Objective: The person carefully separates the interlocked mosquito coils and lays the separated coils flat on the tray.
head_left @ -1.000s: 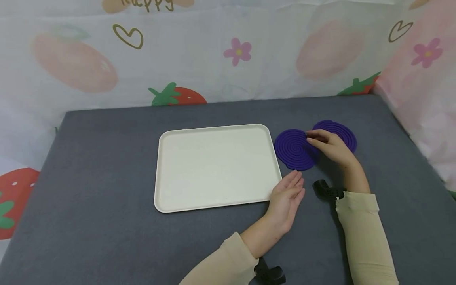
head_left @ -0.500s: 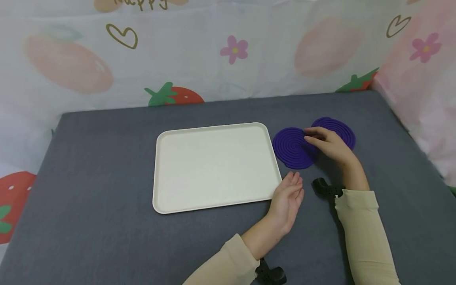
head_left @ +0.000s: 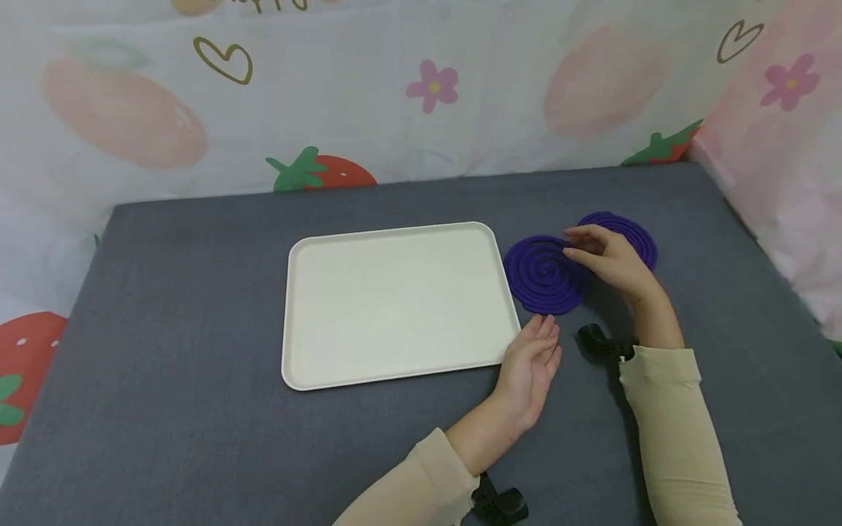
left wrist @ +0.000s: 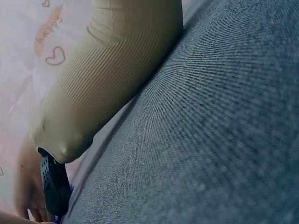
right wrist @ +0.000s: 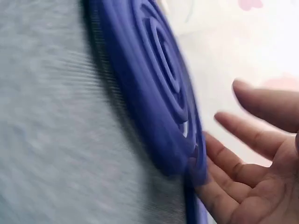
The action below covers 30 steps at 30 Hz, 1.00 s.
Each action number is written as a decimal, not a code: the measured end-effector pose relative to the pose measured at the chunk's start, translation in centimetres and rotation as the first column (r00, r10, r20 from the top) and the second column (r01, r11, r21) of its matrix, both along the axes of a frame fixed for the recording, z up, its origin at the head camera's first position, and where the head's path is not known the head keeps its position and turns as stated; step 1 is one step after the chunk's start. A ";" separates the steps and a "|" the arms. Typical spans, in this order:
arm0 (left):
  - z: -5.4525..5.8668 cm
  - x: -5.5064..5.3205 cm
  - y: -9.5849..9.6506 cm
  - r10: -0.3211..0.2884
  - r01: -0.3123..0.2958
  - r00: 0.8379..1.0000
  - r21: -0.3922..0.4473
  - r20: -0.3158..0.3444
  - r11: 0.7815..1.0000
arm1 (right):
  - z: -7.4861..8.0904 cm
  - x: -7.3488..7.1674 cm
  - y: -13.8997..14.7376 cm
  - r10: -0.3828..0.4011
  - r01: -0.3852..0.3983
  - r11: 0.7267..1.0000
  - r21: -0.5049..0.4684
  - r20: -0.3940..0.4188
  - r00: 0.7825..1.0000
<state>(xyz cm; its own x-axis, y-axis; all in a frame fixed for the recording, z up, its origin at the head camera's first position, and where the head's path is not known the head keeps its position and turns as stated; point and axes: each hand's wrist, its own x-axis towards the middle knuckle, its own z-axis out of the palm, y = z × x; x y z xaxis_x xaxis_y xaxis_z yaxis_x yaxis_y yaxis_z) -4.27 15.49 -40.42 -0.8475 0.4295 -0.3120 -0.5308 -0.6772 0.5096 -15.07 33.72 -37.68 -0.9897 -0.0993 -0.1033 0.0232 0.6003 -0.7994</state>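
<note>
Two flat purple spiral coils lie side by side on the grey cloth. The nearer left coil point(head_left: 549, 276) meets the right edge of a cream tray point(head_left: 401, 307); the farther right coil point(head_left: 625, 232) is partly hidden. Over the place where the coils meet is my right hand point(head_left: 618, 259), its fingers loosely bent and its thumb apart from them. In the right wrist view, some fingers point(right wrist: 224, 184) touch the rim of a purple coil point(right wrist: 154, 84), with no pinch visible. My left hand point(head_left: 526, 372) lies with straight fingers beside the tray's near right corner, fingertips close to the left coil.
A grey cloth point(head_left: 197, 292) covers the table. A patterned white curtain point(head_left: 493, 88) hangs behind it, and a pinkish one on the right. Black wrist devices sit on both wrists, the left one point(head_left: 500, 504) near the bottom edge.
The left coil's rings look looser and wavier, and its outline has changed slightly at the near side. My right hand has shifted very little; the left hand stays put. The head view has tilted slightly.
</note>
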 end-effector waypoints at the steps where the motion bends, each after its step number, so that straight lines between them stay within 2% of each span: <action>1: 0.0 0.0 0.0 0.000 0.000 1.000 0.000 0.002 1.000 | 0.0 -0.1 -0.1 0.007 -0.007 1.000 0.030 0.011 1.000; 6: 0.0 -0.1 0.0 -0.008 0.008 1.000 0.000 0.002 1.000 | 0.2 -0.2 -0.7 0.028 -0.038 0.986 0.160 0.061 0.998; 10: 0.0 -0.1 -0.1 -0.017 0.017 1.000 0.002 -0.001 1.000 | 0.4 -0.2 -1.2 0.029 -0.042 0.974 0.221 0.061 0.998; 17: 0.0 -0.1 0.0 -0.014 0.014 1.000 0.000 0.010 1.000 | 0.2 -0.3 -1.2 0.010 -0.023 0.971 0.238 0.055 0.998; 30: 0.0 0.2 -0.1 0.004 -0.004 1.000 -0.007 0.024 1.000 | 0.1 -0.7 -1.8 0.023 -0.043 0.964 0.264 0.076 0.997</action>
